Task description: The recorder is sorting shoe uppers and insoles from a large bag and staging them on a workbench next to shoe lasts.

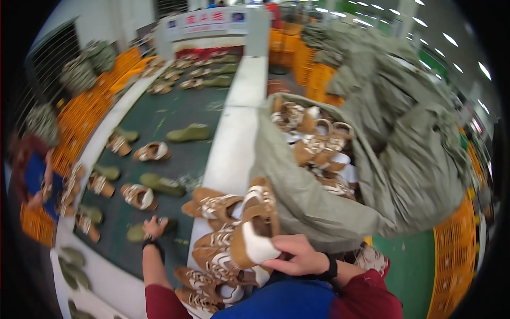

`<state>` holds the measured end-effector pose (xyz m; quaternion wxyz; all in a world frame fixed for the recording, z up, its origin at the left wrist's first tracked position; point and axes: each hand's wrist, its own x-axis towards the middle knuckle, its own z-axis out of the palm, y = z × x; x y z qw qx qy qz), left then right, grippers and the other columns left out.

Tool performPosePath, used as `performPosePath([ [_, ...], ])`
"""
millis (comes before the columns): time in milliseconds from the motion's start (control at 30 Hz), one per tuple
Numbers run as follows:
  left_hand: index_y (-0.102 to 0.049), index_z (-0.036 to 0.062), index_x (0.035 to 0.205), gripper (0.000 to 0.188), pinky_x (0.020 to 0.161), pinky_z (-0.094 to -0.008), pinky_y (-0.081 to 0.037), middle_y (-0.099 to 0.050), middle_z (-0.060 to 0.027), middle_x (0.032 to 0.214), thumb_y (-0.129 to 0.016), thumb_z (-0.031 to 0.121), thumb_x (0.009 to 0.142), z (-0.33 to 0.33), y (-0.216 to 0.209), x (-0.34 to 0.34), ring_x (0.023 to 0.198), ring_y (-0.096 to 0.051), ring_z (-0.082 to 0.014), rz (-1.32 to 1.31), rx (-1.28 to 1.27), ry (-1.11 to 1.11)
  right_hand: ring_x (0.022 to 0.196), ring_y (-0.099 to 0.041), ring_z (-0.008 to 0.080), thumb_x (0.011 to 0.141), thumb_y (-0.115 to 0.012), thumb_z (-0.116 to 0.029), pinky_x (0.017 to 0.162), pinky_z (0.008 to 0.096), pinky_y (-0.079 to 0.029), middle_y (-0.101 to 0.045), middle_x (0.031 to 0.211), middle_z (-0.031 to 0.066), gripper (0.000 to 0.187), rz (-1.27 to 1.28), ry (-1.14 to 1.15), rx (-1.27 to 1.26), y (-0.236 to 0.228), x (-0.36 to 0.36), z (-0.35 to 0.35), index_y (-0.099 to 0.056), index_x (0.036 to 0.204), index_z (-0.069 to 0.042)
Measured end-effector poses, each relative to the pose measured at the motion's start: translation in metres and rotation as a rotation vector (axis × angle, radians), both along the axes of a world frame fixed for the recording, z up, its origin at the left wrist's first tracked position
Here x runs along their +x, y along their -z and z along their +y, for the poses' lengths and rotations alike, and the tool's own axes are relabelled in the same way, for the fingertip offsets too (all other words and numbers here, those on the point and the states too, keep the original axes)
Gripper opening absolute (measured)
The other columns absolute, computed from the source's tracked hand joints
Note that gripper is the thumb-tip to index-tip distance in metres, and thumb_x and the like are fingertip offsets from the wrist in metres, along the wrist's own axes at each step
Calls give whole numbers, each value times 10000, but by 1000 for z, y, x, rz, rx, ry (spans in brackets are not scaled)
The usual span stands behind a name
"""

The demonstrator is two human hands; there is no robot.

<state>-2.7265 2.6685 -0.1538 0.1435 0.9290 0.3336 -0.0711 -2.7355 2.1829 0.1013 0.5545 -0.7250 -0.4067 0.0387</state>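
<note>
On the belt (170, 114), shoes (138, 196) sit by lasts (188, 133), more remain in the sack (409, 165), my right hand (302, 255) grips a shoe (254, 240), left hand's (154, 227) hold unclear.

The left hand (154, 227) hides part of a green last (136, 233); the co-worker (33, 170) is blurred.

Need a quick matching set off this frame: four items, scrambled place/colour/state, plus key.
1. Left hand
2. Right hand
3. Large sack
4. Wearer's sleeves

A. At the heel of a brown-and-white shoe
B. Grey-green, open, footwear inside
C. Dark red
D. At a green shoe last

Pairs: 1-D, 2-A, 3-B, 4-C
</note>
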Motion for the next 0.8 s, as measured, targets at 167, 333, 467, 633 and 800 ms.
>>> performPosePath([
  [167, -577, 126, 1011, 467, 892, -441, -394, -534, -189, 1037, -764, 239, 598, -1, -19, 13, 1018, -468, -381, -192, -94, 408, 505, -487, 173, 776, -694, -174, 461, 272, -391, -499, 715, 82, 257, -13, 58, 23, -1, 1, -7, -528, 858, 6],
  [333, -640, 122, 920, 342, 880, -423, -422, -565, -152, 1010, -668, -1, 602, 8, 2, -14, 993, -495, -354, -124, -18, 729, 502, -471, 181, 790, -673, -169, 459, 282, -380, -454, 675, 78, 239, -52, -3, 64, 2, -7, -4, -510, 846, -3],
  [467, -613, 135, 1069, 535, 959, -421, -385, -465, -242, 1196, -675, -26, 563, 5, 6, -45, 1108, -435, -408, -131, 109, 708, 541, -526, 195, 792, -667, -177, 484, 283, -421, -508, 724, 95, 242, -54, -28, 30, -5, -27, -12, -527, 872, 3],
  [633, -341, 111, 1343, 790, 1015, -394, -338, -374, -235, 1325, -718, 51, 652, -125, -146, -81, 1227, -367, -369, -519, -145, 532, 733, -590, 283, 728, -677, -174, 626, 337, -489, -594, 837, 103, 213, -436, 137, -126, 8, -32, -6, -598, 875, -41],
  [800, -296, 71, 1364, 834, 1039, -381, -302, -274, -177, 1416, -757, 149, 675, -247, -244, -169, 1304, -291, -328, -796, -295, 678, 712, -548, 240, 674, -689, -119, 625, 327, -471, -583, 875, 62, 259, -603, 58, -167, 5, -63, 24, -599, 912, -69],
])
